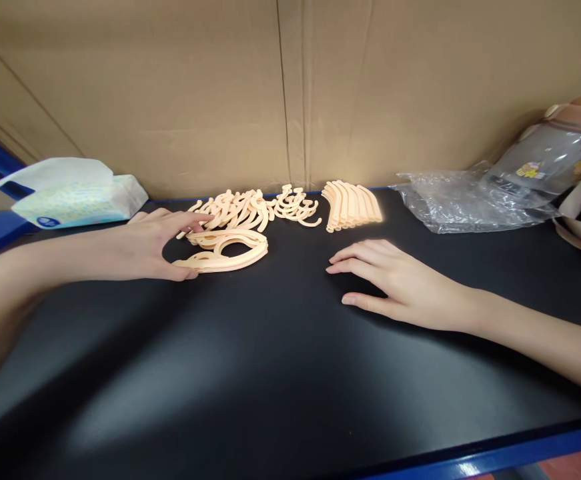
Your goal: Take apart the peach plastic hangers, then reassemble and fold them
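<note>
Head: left hand (157, 243) touching hanger stack (227, 250), maybe gripping.

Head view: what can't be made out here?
- Left hand: palm and fingertips cover part of the peach plastic curved pieces; grip unclear.
- Pile of small peach plastic hooks: too small and tangled to count.
- Grey bag: cut off by right edge, behind crinkled clear plastic wrap.
- Right hand: palm down, underside hidden.

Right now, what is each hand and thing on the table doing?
Left hand: fingers on the stacked peach pieces, touching.
Right hand: flat on the black table, holding nothing.
Stacked peach pieces: lying flat.
Loose hooks: jumbled pile.
Curved strips: neat row.
Tissue pack: open.
Plastic bag: crumpled.
</note>
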A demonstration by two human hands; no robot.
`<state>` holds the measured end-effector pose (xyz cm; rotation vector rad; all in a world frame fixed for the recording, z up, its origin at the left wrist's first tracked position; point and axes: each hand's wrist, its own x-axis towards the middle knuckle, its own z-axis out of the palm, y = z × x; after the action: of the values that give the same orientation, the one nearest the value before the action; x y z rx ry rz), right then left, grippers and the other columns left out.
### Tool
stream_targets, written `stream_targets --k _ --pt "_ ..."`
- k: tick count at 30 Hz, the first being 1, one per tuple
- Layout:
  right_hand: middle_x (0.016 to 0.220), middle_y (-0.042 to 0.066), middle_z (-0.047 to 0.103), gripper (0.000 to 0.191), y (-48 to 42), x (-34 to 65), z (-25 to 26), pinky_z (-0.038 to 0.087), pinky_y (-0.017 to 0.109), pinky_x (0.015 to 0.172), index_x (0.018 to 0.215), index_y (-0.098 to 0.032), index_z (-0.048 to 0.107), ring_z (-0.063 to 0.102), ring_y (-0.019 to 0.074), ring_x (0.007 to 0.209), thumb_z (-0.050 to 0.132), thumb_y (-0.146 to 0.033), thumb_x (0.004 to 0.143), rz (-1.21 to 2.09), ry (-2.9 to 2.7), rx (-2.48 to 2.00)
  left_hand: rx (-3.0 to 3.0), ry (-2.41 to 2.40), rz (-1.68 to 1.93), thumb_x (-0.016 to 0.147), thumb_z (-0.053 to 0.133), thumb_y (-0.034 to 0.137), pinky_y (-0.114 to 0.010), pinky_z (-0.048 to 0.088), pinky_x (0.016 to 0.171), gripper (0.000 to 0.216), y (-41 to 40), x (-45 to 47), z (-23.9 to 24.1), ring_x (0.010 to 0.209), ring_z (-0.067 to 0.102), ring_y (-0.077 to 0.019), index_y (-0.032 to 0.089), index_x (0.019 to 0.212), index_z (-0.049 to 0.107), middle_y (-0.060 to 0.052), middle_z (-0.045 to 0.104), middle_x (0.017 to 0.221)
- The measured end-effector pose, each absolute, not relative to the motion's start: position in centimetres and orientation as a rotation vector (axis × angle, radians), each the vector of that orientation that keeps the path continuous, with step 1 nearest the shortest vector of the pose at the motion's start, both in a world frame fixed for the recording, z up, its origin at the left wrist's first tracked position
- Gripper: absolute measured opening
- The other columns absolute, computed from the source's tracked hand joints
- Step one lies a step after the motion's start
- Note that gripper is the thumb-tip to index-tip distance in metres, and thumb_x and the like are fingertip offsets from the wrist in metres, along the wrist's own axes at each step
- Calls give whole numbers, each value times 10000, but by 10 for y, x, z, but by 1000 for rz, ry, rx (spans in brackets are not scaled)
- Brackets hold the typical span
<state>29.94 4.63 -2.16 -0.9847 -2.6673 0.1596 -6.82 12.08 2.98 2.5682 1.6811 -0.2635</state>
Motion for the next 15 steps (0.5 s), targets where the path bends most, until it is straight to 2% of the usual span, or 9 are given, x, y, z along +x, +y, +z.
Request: stream_targets --k 4,7,10,13,15 --pt "1279 105 581 370 46 300 -22 410 464 999 1243 -197 564 530 259 1157 454 -420 969 166 -2668 -986 2580 1697 -248 752 518 603 -467 360 1008 908 120 -71 29 1213 437 -355 156 1494 246 -169 456 1375" --pt "1276 104 583 366 46 300 -21 410 465 999 1244 -203 563 535 258 1157 459 -418 967 173 -2660 -981 2611 1664 -232 732 551 641 -463 342 1033 974 121 -74 30 1257 413 -362 141 1498 216 -172 405 1442" --pt "1273 104 585 364 47 299 -21 408 465 1000 1251 -207 560 537 256 1154 463 -411 966 178 -2656 -978 2667 1625 -78 704 585 689 -477 344 1038 991 117 -63 33 1260 416 -365 175 1482 251 -139 425 1449" --pt "1270 102 583 369 46 299 -19 406 457 1002 1247 -199 564 528 256 1154 458 -415 968 180 -2660 -984 2780 1517 293 816 514 665 -469 316 1084 789 102 -35 30 1268 427 -326 189 1424 353 -108 473 1414" --pt "1263 102 583 377 46 299 -18 405 448 1002 1242 -185 569 522 252 1152 455 -419 969 176 -2661 -990 2823 1343 430 924 436 561 -440 282 1128 615 89 -14 22 1340 370 -284 214 1425 355 -94 432 1451"
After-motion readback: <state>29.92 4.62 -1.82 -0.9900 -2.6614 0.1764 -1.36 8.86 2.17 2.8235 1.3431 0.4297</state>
